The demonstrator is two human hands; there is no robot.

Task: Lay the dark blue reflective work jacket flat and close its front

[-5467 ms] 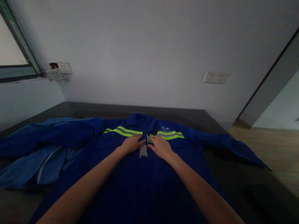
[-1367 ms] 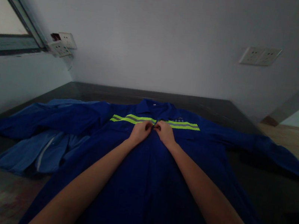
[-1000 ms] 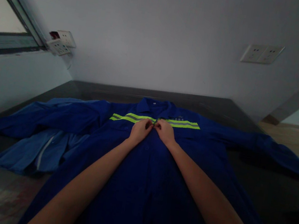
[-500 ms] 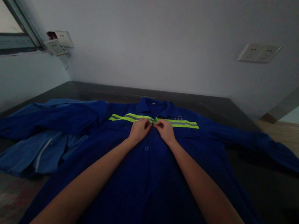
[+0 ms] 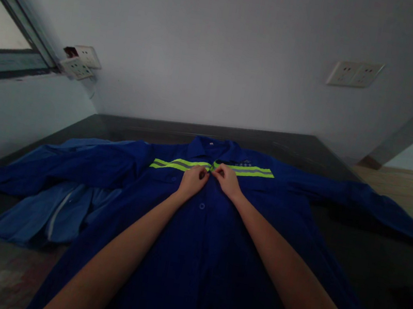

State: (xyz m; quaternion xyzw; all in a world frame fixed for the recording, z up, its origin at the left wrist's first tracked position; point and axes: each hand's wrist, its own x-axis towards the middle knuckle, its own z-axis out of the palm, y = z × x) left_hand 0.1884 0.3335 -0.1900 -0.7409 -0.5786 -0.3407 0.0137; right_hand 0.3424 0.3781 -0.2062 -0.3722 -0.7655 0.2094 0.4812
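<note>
A blue work jacket (image 5: 171,253) with yellow-green reflective stripes across the chest lies spread out, front up and collar away from me. My left hand (image 5: 193,179) pinches the left edge of its front opening at stripe height. Close beside it, my right hand (image 5: 226,179) pinches the right edge, fingertips almost touching the left ones. Whatever small part sits between the fingertips, perhaps a button, is hidden. Below the hands a round button (image 5: 202,206) shows on the front placket. Both sleeves stretch outward to the sides.
A lighter blue garment (image 5: 36,214) lies crumpled under the left sleeve. The dark tabletop (image 5: 141,122) meets a white wall with sockets (image 5: 355,74) at right and more sockets (image 5: 81,61) at left. A window frame (image 5: 13,58) is at far left.
Both hands stay at the jacket's front with only slight finger movement. The view has shifted a little; the jacket lies as before.
</note>
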